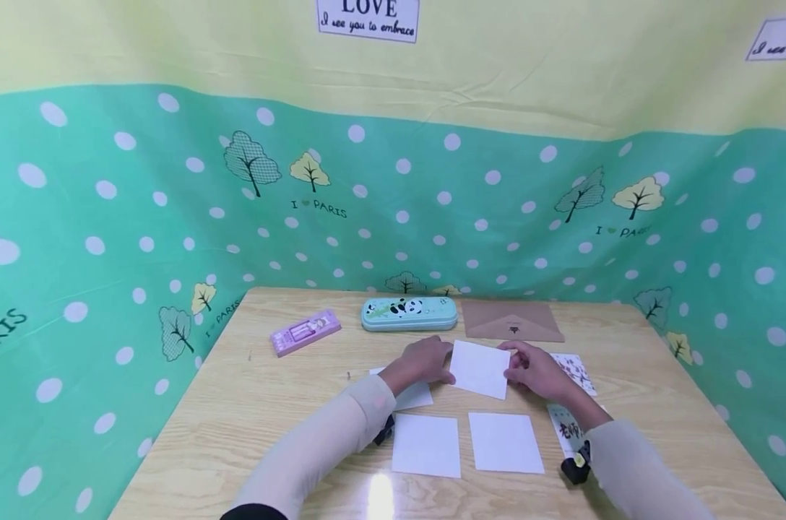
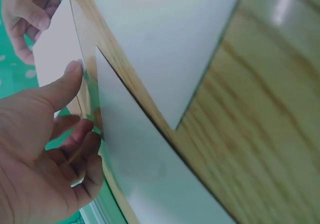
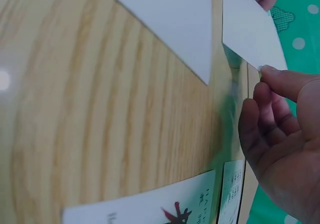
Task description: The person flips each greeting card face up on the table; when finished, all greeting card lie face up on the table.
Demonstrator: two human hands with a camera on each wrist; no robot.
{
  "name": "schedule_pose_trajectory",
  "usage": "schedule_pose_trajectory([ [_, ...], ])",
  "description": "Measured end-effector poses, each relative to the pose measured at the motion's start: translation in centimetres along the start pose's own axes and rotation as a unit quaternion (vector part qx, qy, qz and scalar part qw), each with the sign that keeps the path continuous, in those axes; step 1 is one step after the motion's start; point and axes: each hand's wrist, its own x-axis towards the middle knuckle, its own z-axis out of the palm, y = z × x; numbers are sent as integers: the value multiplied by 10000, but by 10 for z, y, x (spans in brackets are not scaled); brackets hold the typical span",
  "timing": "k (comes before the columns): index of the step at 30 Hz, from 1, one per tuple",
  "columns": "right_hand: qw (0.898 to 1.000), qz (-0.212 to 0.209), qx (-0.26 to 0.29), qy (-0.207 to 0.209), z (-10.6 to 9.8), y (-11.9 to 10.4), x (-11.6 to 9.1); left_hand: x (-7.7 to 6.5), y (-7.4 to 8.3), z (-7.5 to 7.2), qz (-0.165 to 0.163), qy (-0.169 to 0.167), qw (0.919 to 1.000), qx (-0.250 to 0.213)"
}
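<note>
The left hand and the right hand pinch one white card by its opposite sides, over the wooden table. Light, equal pressure should keep it flat.

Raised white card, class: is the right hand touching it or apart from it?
Touching. The right wrist view shows the right hand with its thumb tip on the raised white card's corner.
</note>
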Motion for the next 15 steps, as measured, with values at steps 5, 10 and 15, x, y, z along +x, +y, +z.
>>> schedule_pose_trajectory([
  [5,9992,-202,220,263,-2,-1,-1,0,-5,0,316,369,9987,-135],
  [10,9986,-267,229,401,-5,-3,-1,-2,-7,-4,459,924,9938,-419],
  [15,9990,-129,-67,432,-8,-7,-1,-3,-6,-9,690,1250,9883,-533],
])
